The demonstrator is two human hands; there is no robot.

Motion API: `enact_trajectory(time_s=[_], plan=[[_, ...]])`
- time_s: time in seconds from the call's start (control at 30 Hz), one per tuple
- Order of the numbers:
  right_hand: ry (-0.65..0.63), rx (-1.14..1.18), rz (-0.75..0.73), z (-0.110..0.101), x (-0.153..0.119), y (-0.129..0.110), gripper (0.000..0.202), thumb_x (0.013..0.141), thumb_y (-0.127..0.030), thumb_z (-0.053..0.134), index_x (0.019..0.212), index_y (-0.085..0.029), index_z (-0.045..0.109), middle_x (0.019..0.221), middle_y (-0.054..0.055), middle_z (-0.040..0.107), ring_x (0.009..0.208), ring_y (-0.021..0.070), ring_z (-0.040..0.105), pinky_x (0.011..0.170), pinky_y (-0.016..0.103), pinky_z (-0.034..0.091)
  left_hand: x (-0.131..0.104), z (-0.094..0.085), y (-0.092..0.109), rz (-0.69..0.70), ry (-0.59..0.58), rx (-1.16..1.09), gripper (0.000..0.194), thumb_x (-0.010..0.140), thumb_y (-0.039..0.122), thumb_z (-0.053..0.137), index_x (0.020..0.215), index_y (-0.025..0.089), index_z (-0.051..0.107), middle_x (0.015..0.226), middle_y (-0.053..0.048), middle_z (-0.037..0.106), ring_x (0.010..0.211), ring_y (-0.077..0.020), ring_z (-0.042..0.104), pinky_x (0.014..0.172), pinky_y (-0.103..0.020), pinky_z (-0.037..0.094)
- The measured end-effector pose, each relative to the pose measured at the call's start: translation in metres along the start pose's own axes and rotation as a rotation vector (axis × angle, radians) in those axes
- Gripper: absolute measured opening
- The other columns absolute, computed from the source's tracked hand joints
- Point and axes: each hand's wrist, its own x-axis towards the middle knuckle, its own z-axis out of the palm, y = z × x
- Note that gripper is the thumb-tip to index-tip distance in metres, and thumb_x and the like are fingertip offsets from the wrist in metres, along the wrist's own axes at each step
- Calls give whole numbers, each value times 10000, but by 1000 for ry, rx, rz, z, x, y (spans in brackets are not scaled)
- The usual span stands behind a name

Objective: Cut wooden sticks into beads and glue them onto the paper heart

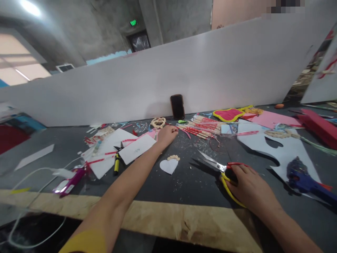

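My right hand (249,188) grips scissors (217,165) with red and yellow handles; the blades are parted and point left over the dark table. My left hand (167,135) reaches far forward, its fingers pinched together close to the table. What they pinch, if anything, is too small to make out. Just behind that hand lies a heart-shaped ring of pale beads (158,122). A white paper heart (169,166) rests between my arms, with a row of small pale pieces (173,158) along its upper right edge. Red-and-tan sticks (198,125) lie right of my left hand.
A phone (177,106) leans against the white partition (126,88). A blue glue gun (310,184) lies on cut white paper (259,138) at right. At left are a yellow-and-black cutter (116,163), white cards (137,149) and a purple device (70,181) with a white cable.
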Motion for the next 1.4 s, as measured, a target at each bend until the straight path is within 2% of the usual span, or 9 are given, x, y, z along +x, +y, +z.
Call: enact_trajectory(time_s=[0.17,0.33,0.5,0.67,0.83,0.97,1.13,1.27,1.4], plan=[[45,15,-21,1,-1,2,320,729,-400,547,960,-180,570,951,86,650,895,248,595,744,356,478,41,30,-2,-2,-37,180,237,796,304,499,926,238,686,987,-62,642,945,-223,575,768,-284,425],[45,14,-39,1,-1,4,325,721,-402,558,967,-190,553,935,77,648,880,239,597,731,342,477,61,50,-11,-8,-74,287,275,826,319,442,903,222,688,969,-89,639,927,-245,588,750,-310,442],[8,13,-9,1,0,3,324,720,-420,548,954,-196,555,933,71,649,876,244,599,710,347,481,67,54,-16,13,-82,309,287,819,346,445,925,211,675,978,-99,635,931,-252,583,753,-311,435],[-15,18,25,-2,1,1,337,703,-418,548,953,-193,560,940,81,653,891,254,594,722,354,477,66,46,-14,41,-52,243,290,804,341,440,897,202,677,902,-81,648,870,-230,586,714,-281,420],[-23,54,15,-2,1,2,323,724,-406,531,967,-195,559,970,91,646,921,256,583,765,362,463,37,21,-6,118,-61,123,299,802,329,424,875,172,667,854,-55,650,834,-197,574,721,-261,409],[6,95,17,-3,2,4,323,762,-436,492,957,-186,558,969,98,639,893,241,593,739,334,460,-20,5,10,275,-193,10,242,805,305,455,841,196,668,865,-11,666,828,-149,582,735,-211,409],[-8,85,149,-10,5,3,404,748,-540,452,913,-183,546,758,74,648,666,226,620,537,300,431,-80,8,25,392,-369,-18,184,792,263,501,799,230,682,836,0,688,790,-156,608,703,-217,414],[56,65,247,-12,4,2,431,750,-553,428,931,-172,514,642,62,630,551,219,606,453,287,383,-93,14,29,382,-393,-2,207,801,240,480,810,232,686,864,-23,684,808,-183,611,700,-246,418],[95,77,170,-13,3,2,427,761,-540,433,938,-166,535,708,75,651,608,218,616,490,291,405,-96,10,32,370,-404,-27,234,781,183,477,833,253,694,889,-17,680,836,-181,613,727,-248,420]])
